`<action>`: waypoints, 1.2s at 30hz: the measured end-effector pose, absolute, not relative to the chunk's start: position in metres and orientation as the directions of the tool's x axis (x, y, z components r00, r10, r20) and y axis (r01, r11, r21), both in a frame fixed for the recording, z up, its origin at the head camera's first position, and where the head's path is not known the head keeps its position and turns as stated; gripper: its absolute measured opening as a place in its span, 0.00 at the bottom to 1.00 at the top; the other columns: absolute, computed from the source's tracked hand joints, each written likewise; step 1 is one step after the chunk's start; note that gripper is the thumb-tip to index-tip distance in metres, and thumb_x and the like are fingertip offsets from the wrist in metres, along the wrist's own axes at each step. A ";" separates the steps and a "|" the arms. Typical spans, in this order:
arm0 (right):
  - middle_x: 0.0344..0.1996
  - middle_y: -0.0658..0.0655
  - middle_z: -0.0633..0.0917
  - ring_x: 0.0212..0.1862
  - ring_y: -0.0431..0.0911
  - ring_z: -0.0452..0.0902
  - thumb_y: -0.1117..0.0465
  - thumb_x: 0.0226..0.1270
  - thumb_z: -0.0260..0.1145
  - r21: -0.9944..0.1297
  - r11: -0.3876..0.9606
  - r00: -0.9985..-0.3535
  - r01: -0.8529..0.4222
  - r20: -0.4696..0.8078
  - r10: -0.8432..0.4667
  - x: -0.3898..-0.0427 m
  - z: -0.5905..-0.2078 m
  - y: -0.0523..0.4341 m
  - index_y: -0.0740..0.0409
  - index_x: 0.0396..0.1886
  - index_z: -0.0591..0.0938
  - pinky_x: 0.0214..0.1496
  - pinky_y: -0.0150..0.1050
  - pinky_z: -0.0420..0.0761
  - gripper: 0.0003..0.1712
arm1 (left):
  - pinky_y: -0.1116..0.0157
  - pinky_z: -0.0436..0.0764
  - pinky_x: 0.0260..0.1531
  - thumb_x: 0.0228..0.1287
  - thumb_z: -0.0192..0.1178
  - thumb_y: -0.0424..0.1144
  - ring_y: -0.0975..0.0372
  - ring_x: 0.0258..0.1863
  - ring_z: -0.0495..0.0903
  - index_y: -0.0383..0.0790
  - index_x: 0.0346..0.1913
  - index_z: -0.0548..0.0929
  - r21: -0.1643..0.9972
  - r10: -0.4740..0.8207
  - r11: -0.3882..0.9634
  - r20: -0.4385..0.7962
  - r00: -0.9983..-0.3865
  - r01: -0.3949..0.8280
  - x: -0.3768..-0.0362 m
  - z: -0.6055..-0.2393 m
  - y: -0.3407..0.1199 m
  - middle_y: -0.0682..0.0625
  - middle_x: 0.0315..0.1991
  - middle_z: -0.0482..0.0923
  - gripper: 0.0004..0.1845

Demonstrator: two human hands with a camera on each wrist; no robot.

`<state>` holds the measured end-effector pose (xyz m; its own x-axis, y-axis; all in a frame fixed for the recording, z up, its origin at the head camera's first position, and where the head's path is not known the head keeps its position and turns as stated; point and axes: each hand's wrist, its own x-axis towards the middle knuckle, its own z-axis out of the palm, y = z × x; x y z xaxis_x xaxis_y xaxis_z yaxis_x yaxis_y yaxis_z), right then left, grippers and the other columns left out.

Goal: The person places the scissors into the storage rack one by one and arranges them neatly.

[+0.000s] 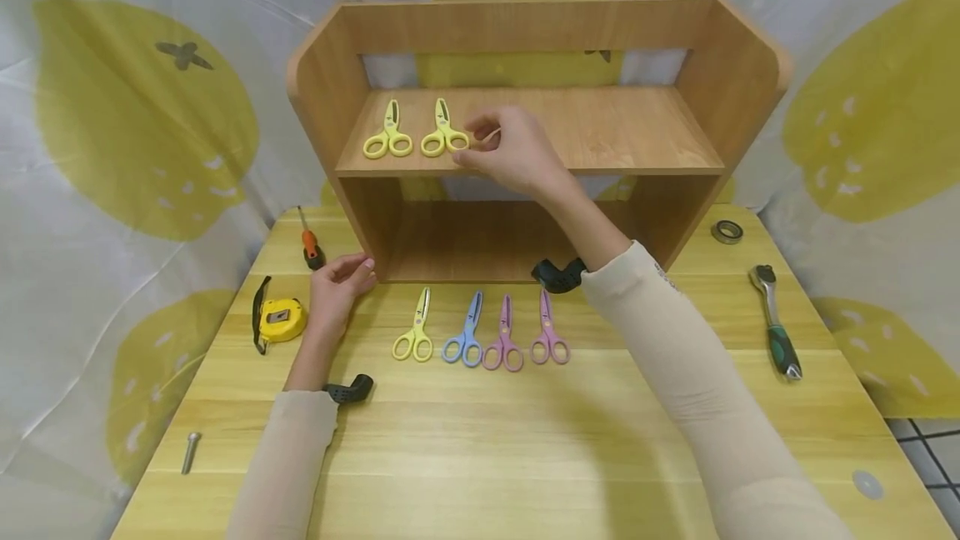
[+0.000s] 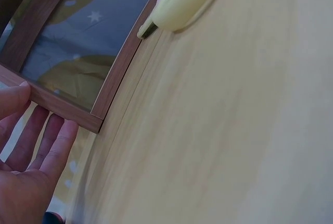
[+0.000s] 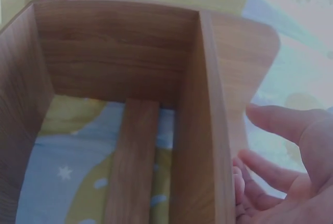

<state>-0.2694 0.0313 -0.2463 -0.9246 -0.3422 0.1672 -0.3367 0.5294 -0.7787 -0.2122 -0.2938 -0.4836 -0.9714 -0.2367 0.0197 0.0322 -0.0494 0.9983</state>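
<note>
Lying on the upper board (image 1: pixel 607 130) of the wooden shelf unit (image 1: pixel 525 26), one pair of yellow scissors (image 1: pixel 443 128) sits just left of the right hand (image 1: pixel 516 148), its thumb and fingers parted and loosely bent. Lower down, the left hand (image 1: pixel 335 294) touches the unit's left side with nearly straight fingers, near the orange-and-black screwdriver (image 1: pixel 309 242).

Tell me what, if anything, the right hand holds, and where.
Can't tell: the right hand is at the right loop of yellow scissors, grip unclear.
</note>
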 end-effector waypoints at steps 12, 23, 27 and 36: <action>0.48 0.53 0.86 0.47 0.45 0.79 0.53 0.64 0.77 -0.853 0.345 -0.893 -0.392 0.262 -0.366 -0.223 -0.270 0.077 0.55 0.57 0.85 0.50 0.39 0.84 0.24 | 0.60 0.88 0.52 0.67 0.70 0.37 0.64 0.45 0.87 0.29 0.56 0.83 0.998 -0.243 -0.059 -0.007 -0.970 0.007 -0.209 -0.479 -0.291 0.53 0.44 0.85 0.19; 0.46 0.53 0.86 0.45 0.46 0.82 0.54 0.64 0.78 -0.906 0.274 -0.917 -0.323 0.228 -0.328 -0.184 -0.326 0.120 0.51 0.54 0.85 0.43 0.30 0.85 0.21 | 0.58 0.87 0.53 0.68 0.69 0.31 0.61 0.45 0.88 0.28 0.55 0.84 0.994 -0.229 -0.113 -0.037 -0.973 -0.011 -0.213 -0.478 -0.290 0.52 0.43 0.85 0.16; 0.46 0.51 0.87 0.45 0.46 0.83 0.54 0.64 0.78 -0.902 0.308 -0.928 -0.304 0.207 -0.310 -0.174 -0.350 0.134 0.50 0.55 0.85 0.43 0.30 0.85 0.21 | 0.61 0.89 0.51 0.66 0.70 0.33 0.62 0.43 0.88 0.31 0.53 0.86 0.992 -0.239 -0.125 -0.016 -0.971 0.014 -0.213 -0.479 -0.288 0.52 0.42 0.86 0.15; 0.53 0.52 0.86 0.52 0.50 0.80 0.55 0.65 0.77 -0.872 0.410 -0.941 -0.267 0.145 -0.304 -0.158 -0.407 0.161 0.52 0.58 0.83 0.49 0.33 0.85 0.23 | 0.61 0.89 0.51 0.65 0.72 0.36 0.63 0.45 0.87 0.32 0.53 0.86 0.994 -0.246 -0.107 -0.012 -0.969 0.015 -0.212 -0.479 -0.291 0.52 0.43 0.85 0.16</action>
